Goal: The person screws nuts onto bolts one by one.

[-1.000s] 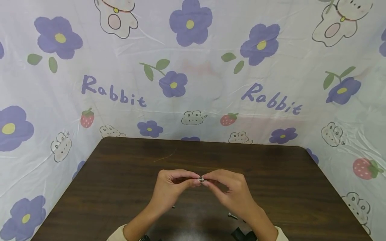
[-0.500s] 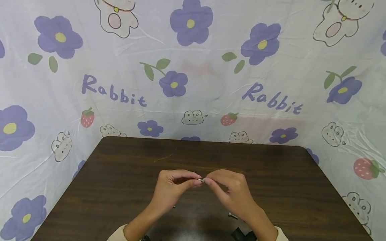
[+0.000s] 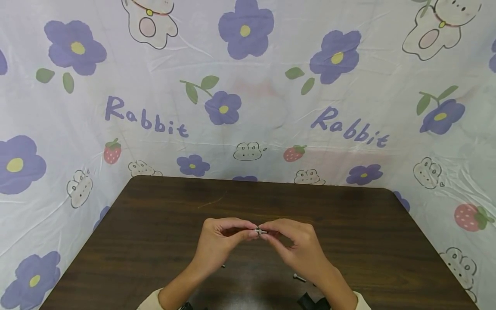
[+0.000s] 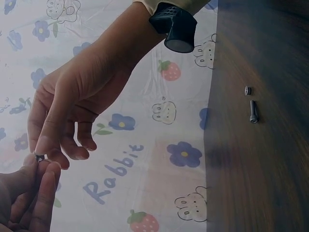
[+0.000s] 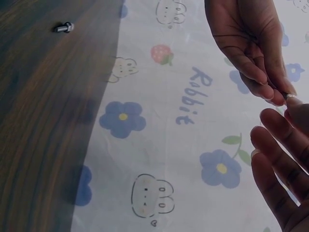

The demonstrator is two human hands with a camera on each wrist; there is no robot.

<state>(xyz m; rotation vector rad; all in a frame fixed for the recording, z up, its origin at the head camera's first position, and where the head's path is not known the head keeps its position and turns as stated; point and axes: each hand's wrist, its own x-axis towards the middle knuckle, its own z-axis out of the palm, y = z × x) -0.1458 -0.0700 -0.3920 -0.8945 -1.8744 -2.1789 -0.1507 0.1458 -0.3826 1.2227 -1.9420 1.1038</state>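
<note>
Just above the middle of the table, a small silver bolt (image 3: pixel 260 231) with a nut on its shank lies level between both hands. My left hand (image 3: pixel 218 242) pinches its left end between thumb and forefinger, hiding that end. With thumb and forefinger, my right hand (image 3: pixel 300 243) pinches at the nut, and the shank's tip shows between those fingertips. In the left wrist view the held metal piece (image 4: pixel 40 157) is mostly covered by fingers. The right hand's other fingers are loosely bent in the right wrist view.
On the dark wooden table (image 3: pixel 162 202) lie a loose bolt (image 4: pixel 253 112) and a separate nut (image 4: pixel 247 90). Another bolt with a nut on it (image 5: pixel 63 27) lies elsewhere on the wood. A patterned cloth (image 3: pixel 248 129) hangs behind the table.
Half a second ago the right fingertips covered the nut and shank tip; now they are spread slightly, showing both, much as one second ago. The left hand has stayed still.
</note>
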